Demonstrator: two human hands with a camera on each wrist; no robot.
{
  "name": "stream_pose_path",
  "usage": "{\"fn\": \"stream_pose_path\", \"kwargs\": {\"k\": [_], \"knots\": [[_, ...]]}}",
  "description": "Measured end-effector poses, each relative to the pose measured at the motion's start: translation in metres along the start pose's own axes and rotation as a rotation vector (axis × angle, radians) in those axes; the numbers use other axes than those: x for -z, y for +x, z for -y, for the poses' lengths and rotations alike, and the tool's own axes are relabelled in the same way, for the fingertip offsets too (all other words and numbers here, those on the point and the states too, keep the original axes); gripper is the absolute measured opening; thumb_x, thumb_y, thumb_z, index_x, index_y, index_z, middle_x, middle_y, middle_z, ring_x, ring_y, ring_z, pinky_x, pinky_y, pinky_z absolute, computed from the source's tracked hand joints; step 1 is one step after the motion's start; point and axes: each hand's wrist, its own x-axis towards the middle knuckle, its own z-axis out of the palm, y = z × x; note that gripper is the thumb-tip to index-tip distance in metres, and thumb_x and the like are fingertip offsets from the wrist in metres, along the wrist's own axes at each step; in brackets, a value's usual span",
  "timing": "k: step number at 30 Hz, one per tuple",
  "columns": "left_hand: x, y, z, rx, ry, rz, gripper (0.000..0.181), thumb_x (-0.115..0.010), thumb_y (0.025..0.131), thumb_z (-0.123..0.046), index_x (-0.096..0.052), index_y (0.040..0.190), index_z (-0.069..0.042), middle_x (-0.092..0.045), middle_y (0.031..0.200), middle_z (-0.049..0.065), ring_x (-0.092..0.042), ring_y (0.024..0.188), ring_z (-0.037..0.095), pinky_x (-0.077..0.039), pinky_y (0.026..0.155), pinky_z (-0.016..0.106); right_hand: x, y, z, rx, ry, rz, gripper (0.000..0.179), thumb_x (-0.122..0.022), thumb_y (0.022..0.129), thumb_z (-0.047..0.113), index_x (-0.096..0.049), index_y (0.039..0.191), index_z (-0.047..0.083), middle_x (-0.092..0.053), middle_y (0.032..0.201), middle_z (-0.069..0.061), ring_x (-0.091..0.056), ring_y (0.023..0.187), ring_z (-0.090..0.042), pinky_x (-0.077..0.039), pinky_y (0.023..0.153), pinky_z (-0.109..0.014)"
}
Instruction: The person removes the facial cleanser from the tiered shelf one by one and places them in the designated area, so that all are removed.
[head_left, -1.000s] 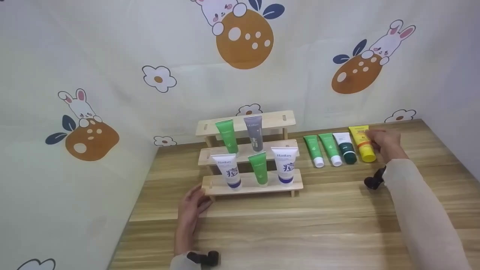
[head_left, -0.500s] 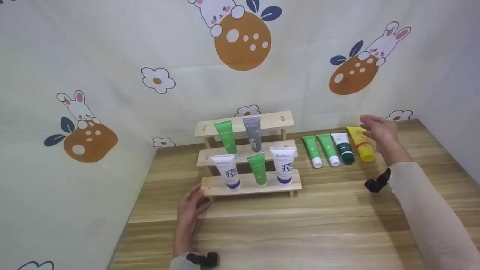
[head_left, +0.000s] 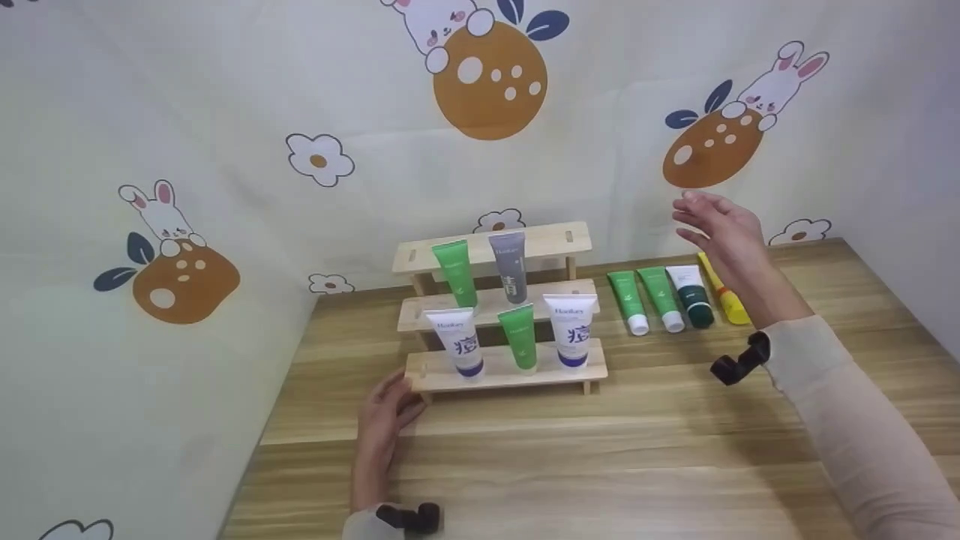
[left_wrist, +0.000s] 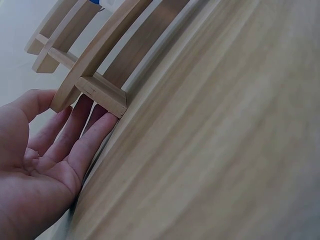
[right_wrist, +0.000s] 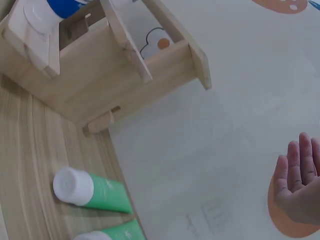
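Note:
A three-tier wooden display rack (head_left: 439, 384) stands on the table with several squeeze tubes upright on its two lower tiers. My left hand (head_left: 381, 420) grips the rack's front left corner; in the left wrist view the thumb (left_wrist: 37, 101) meets the board's end and the fingers reach beneath it by the leg. Raised in the air at the right, my right hand (head_left: 724, 236) holds nothing, its fingers extended. Below it lies a yellow tube (head_left: 736, 309), partly hidden by the hand and wrist. Beside that lie a white-and-green tube (head_left: 691, 294) and two green tubes (head_left: 627, 300).
On the lowest tier, white tubes (head_left: 574, 330) flank a green one (head_left: 519, 337). A grey tube (head_left: 511, 266) and another green tube (head_left: 455, 274) occupy the middle tier. A printed curtain (head_left: 600, 165) rises behind the wooden table (head_left: 525, 465).
My right hand has left the yellow tube, moving up and to the left with fingers spread. My left hand stays at the rack's corner, and the tubes have not moved.

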Motion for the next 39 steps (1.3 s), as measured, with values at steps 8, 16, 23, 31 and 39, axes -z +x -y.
{"fn": "stream_pose_path", "kwargs": {"k": [8, 16, 23, 31, 39], "knots": [[-0.001, 0.001, 0.001, 0.012, -0.003, -0.006, 0.050, -0.062, 0.099, -0.017, -0.048, 0.143, 0.004, -0.071, 0.106, 0.009, -0.071, 0.093, 0.019, -0.064, 0.088, 0.034, -0.034, -0.005, 0.005, 0.073, -0.036, 0.103, 0.050, -0.074, 0.090, 0.038, -0.060, 0.129, 0.010, -0.067, 0.117, 0.003, -0.060, 0.114, -0.014, -0.058, 0.093, -0.016], [0.000, 0.000, 0.001, 0.014, 0.000, -0.013, 0.050, -0.063, 0.099, -0.018, -0.048, 0.142, 0.004, -0.070, 0.107, 0.008, -0.071, 0.094, 0.019, -0.064, 0.088, 0.035, -0.064, -0.013, 0.006, 0.108, -0.142, 0.173, 0.064, -0.074, 0.089, 0.041, -0.053, 0.138, 0.007, -0.061, 0.126, 0.004, -0.059, 0.116, -0.014, -0.056, 0.095, -0.014], [-0.001, 0.001, 0.001, 0.018, -0.001, -0.017, 0.050, -0.063, 0.099, -0.018, -0.049, 0.142, 0.003, -0.070, 0.109, 0.008, -0.070, 0.096, 0.019, -0.064, 0.089, 0.035, -0.087, -0.014, 0.004, 0.102, -0.261, 0.218, 0.059, -0.070, 0.092, 0.042, -0.053, 0.140, 0.010, -0.058, 0.133, 0.001, -0.056, 0.125, -0.018, -0.056, 0.101, -0.021], [0.000, 0.000, 0.001, 0.013, 0.016, 0.003, 0.049, -0.061, 0.100, -0.018, -0.048, 0.143, 0.003, -0.070, 0.112, 0.010, -0.071, 0.095, 0.019, -0.064, 0.090, 0.035, -0.112, -0.012, 0.000, 0.086, -0.362, 0.239, 0.060, -0.070, 0.093, 0.041, -0.053, 0.142, 0.010, -0.054, 0.144, -0.010, -0.054, 0.131, -0.025, -0.054, 0.107, -0.030], [-0.001, 0.000, 0.000, 0.022, 0.020, 0.005, 0.049, -0.059, 0.101, -0.018, -0.048, 0.144, 0.001, -0.068, 0.116, 0.014, -0.071, 0.096, 0.019, -0.063, 0.092, 0.036, -0.130, -0.013, 0.002, 0.043, -0.416, 0.359, 0.057, -0.070, 0.093, 0.038, -0.055, 0.140, 0.010, -0.057, 0.143, -0.012, -0.057, 0.129, -0.024, -0.050, 0.113, -0.043]]}}
